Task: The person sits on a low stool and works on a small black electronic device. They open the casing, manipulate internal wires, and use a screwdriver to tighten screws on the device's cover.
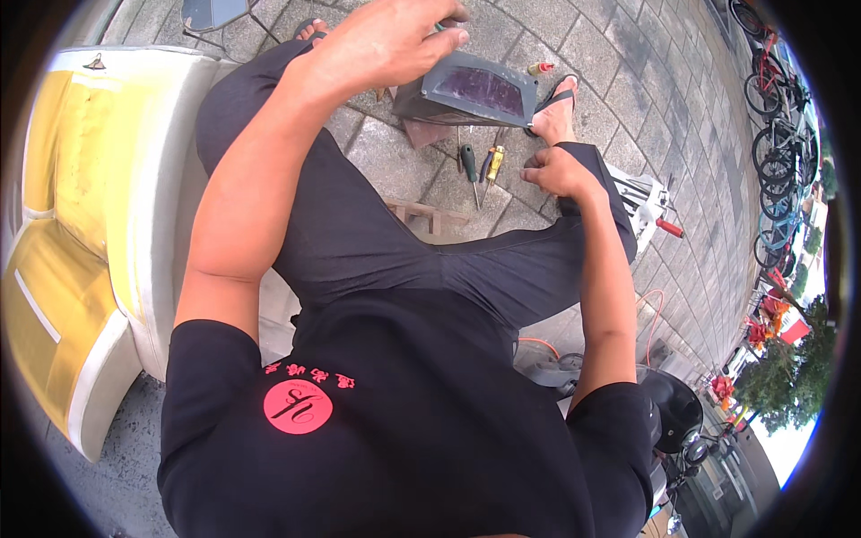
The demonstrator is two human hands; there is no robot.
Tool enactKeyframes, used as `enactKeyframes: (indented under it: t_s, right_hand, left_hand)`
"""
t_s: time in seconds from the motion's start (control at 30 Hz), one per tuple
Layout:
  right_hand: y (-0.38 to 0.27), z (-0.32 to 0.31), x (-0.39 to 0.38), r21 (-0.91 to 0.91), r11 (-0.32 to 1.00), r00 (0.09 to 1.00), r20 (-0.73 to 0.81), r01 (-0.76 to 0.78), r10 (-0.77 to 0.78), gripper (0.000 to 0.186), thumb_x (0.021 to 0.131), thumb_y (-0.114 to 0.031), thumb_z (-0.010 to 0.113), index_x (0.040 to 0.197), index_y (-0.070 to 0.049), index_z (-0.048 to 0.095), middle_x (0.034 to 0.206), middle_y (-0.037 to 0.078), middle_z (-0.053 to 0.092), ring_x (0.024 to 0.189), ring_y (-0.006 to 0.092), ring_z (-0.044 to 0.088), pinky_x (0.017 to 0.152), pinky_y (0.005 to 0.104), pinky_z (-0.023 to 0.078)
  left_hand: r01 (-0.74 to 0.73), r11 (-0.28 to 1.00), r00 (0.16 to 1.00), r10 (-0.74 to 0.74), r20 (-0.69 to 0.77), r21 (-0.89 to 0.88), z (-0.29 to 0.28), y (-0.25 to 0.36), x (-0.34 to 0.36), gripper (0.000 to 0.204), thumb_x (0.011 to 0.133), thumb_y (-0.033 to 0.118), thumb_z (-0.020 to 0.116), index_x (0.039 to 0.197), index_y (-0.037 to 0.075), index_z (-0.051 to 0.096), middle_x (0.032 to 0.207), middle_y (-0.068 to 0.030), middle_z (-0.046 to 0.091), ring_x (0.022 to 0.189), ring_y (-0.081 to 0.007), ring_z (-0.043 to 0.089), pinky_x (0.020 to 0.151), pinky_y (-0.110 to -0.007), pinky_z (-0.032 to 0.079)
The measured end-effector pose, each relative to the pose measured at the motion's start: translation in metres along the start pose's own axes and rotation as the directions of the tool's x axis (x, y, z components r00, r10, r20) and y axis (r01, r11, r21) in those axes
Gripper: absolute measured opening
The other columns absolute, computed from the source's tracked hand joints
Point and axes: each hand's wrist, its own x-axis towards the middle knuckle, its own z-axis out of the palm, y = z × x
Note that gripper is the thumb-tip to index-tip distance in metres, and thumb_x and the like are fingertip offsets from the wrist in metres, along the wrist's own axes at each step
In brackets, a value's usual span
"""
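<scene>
Before me, on the paving between my feet, a dark grey casing (434,109) with a glossy dark panel (477,90) is tilted. Above its upper left side is my left hand (404,40), thumb and fingers closed together; a small greenish bit shows between them, too little to name. My right hand (554,172) hovers by my right shin with its fingers curled in; what they hold, if anything, is hidden. Just left of it lie a yellow-handled tool (496,161) and a green-handled screwdriver (467,160), both on the stones.
A small red and yellow bottle (540,68) is beside the casing. Wooden pieces (421,215) lie between my legs. A white metal device with a red handle (668,228) stands beyond my right leg. Yellow and white padding (90,188) is at left; bicycles (778,170) are far right.
</scene>
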Motion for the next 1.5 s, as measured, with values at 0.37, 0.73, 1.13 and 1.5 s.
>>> enactKeyframes:
  t_s: [0.37, 0.73, 1.13, 1.5]
  right_hand:
    - [0.031, 0.144, 0.159, -0.073, 0.985, 0.986, -0.071, -0.156, 0.151, 0.052, 0.099, -0.035, 0.072, 0.141, -0.004, 0.071, 0.148, 0.026, 0.07, 0.138, 0.0406, 0.069, 0.115, 0.0516, 0.055]
    - [0.01, 0.153, 0.191, 0.128, 0.964, 0.969, -0.051, -0.232, 0.24, 0.064, 0.101, -0.039, 0.072, 0.15, -0.003, 0.053, 0.159, 0.026, 0.058, 0.144, 0.0407, 0.063, 0.115, 0.0522, 0.055]
    - [0.085, 0.164, 0.22, 0.229, 0.914, 0.906, -0.188, -0.334, 0.379, 0.049, 0.103, -0.033, 0.069, 0.132, 0.006, 0.067, 0.133, 0.034, 0.075, 0.127, 0.0456, 0.074, 0.112, 0.0528, 0.058]
    - [0.04, -0.039, 0.096, 0.271, 0.959, 0.674, -0.695, -0.077, 0.251, 0.055, 0.108, -0.038, 0.056, 0.14, 0.006, 0.061, 0.134, 0.038, 0.072, 0.126, 0.0522, 0.071, 0.109, 0.0543, 0.055]
  left_hand:
    - [-0.01, 0.997, 0.985, -0.004, 0.171, 0.081, 0.021, -0.004, 0.014, 0.066, 0.098, 0.04, 0.085, 0.152, 0.007, 0.064, 0.141, -0.0145, 0.075, 0.122, -0.037, 0.073, 0.11, -0.046, 0.055]
    - [0.125, 0.99, 0.95, -0.136, 0.279, 0.058, 0.021, 0.012, 0.027, 0.068, 0.092, 0.013, 0.088, 0.155, 0.007, 0.061, 0.138, -0.0194, 0.075, 0.133, -0.0375, 0.07, 0.114, -0.044, 0.053]
    - [0.316, 0.945, 0.892, -0.324, 0.316, 0.078, 0.021, 0.018, 0.036, 0.082, 0.09, 0.027, 0.091, 0.161, 0.009, 0.054, 0.143, -0.0212, 0.073, 0.133, -0.042, 0.07, 0.114, -0.048, 0.054]
    - [0.321, 0.947, 0.931, -0.309, 0.195, -0.03, 0.043, -0.019, 0.02, 0.111, 0.086, 0.056, 0.094, 0.169, 0.001, 0.044, 0.151, -0.0294, 0.067, 0.132, -0.0383, 0.069, 0.111, -0.046, 0.055]
